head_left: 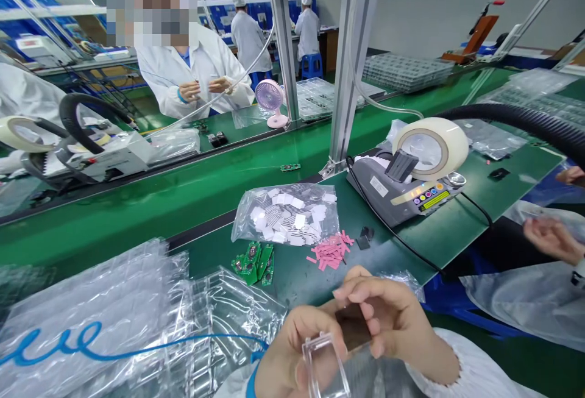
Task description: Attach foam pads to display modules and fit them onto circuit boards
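Observation:
At the bottom middle, my left hand is closed around a small clear plastic frame. My right hand pinches a thin dark rectangular piece beside it; the left fingers are close to its left edge. A blue coiled cord runs to a blue band on my left wrist. Beyond my hands lie pink strips, dark square pieces and several green circuit boards. Behind these rests a clear bag of white pieces.
A grey tape dispenser with a large roll stands right, its cable along the table edge. Clear plastic trays are stacked left. Metal posts rise from the bench. A co-worker works opposite; another person's hand is at right.

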Demonstrator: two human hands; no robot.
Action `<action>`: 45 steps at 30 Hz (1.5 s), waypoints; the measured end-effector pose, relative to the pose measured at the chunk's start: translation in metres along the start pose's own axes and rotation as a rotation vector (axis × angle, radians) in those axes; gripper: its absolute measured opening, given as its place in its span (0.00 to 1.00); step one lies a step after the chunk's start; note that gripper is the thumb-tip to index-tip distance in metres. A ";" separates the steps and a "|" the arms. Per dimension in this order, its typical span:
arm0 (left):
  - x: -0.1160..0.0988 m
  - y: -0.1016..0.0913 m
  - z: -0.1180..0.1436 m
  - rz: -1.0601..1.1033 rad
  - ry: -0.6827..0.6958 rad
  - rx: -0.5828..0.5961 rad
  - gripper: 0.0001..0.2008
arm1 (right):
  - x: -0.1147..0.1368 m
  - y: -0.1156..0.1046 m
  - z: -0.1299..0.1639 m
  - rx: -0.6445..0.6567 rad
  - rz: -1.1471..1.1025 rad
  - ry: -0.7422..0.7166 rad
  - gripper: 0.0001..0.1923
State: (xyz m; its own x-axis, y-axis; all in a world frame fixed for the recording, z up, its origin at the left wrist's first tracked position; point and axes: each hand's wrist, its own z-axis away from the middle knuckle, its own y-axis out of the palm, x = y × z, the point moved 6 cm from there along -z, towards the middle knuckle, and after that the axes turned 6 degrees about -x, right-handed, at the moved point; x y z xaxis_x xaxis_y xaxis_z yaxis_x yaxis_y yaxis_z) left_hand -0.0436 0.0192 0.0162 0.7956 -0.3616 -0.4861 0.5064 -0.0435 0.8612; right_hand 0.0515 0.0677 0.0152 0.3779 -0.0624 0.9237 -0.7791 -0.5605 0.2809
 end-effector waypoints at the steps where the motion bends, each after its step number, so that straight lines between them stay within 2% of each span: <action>1: -0.001 -0.001 0.000 -0.054 0.007 0.006 0.16 | 0.007 -0.001 -0.001 -0.004 0.070 -0.017 0.21; 6: -0.010 0.002 0.001 -0.411 0.208 0.126 0.15 | 0.054 -0.002 -0.005 -0.118 0.642 -0.244 0.03; 8: -0.010 0.004 0.003 -0.506 0.247 0.143 0.14 | 0.064 0.003 -0.004 -0.120 0.848 -0.325 0.03; 10: -0.010 0.007 0.004 -0.573 0.234 0.146 0.13 | 0.067 0.007 -0.003 -0.111 0.946 -0.375 0.04; 17: -0.012 0.017 0.007 -0.673 0.192 0.158 0.11 | 0.063 0.008 0.000 -0.134 0.943 -0.396 0.08; 23: -0.009 0.013 0.005 -0.734 0.183 0.147 0.13 | 0.061 0.009 0.000 -0.136 0.959 -0.369 0.08; 27: -0.010 0.009 0.005 -0.726 0.196 0.086 0.13 | 0.057 0.010 0.003 -0.129 0.988 -0.355 0.07; 31: -0.009 0.009 0.005 -0.732 0.199 0.109 0.13 | 0.053 0.010 0.005 -0.100 1.003 -0.346 0.07; 34: -0.009 0.010 0.004 -0.707 0.187 0.122 0.14 | 0.049 0.011 0.007 -0.085 0.989 -0.322 0.07; 38: -0.009 0.011 0.000 -0.543 0.159 0.084 0.15 | 0.046 0.013 0.010 -0.066 0.977 -0.318 0.06; 40: -0.008 0.011 -0.001 -0.492 0.155 0.064 0.15 | 0.046 0.010 0.011 -0.095 0.966 -0.312 0.06; 45: -0.005 0.008 0.002 -0.533 0.175 0.054 0.16 | 0.047 0.001 0.011 -0.174 0.976 -0.296 0.06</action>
State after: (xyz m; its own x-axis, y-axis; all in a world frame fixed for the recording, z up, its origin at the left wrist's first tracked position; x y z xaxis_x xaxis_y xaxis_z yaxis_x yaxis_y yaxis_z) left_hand -0.0443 0.0188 0.0255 0.4803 -0.1169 -0.8693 0.8392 -0.2269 0.4942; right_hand 0.0738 0.0546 0.0563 -0.3674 -0.6394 0.6754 -0.8652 -0.0314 -0.5004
